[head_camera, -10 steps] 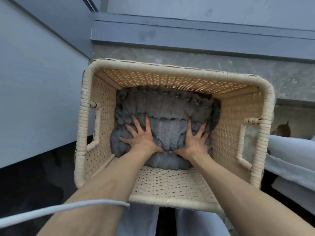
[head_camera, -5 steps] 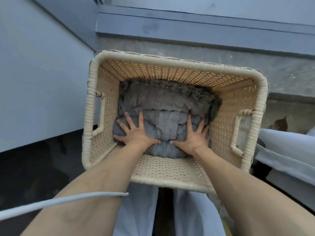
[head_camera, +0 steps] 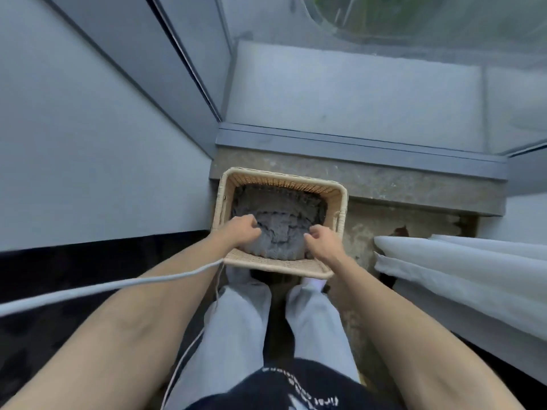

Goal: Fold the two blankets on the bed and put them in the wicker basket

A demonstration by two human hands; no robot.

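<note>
Left hand (head_camera: 240, 232) and right hand (head_camera: 321, 242) cover the blanket (head_camera: 281, 229)'s near edge, fingers curled; gripping it or not, can't tell. One blanket or two in the basket (head_camera: 281, 180)? Also unclear. Bed (head_camera: 473, 276) runs off the right edge, shirt print (head_camera: 299, 392)'s unreadable.

Grey knitted blanket (head_camera: 281, 229) in beige woven basket (head_camera: 275, 265)

The wicker basket (head_camera: 281, 177) is open only at the top. A grey blanket (head_camera: 278, 223) fills most of the inside, leaving little room around it. The 2 hands, left hand (head_camera: 241, 232) and right hand (head_camera: 321, 241), hang over the near part of the opening. A wall (head_camera: 88, 158) closes the left side. A stone step (head_camera: 384, 182) stands just behind, and white fabric (head_camera: 458, 270) lies near on the right. A grey cable (head_camera: 118, 287) crosses the left forearm.
</note>
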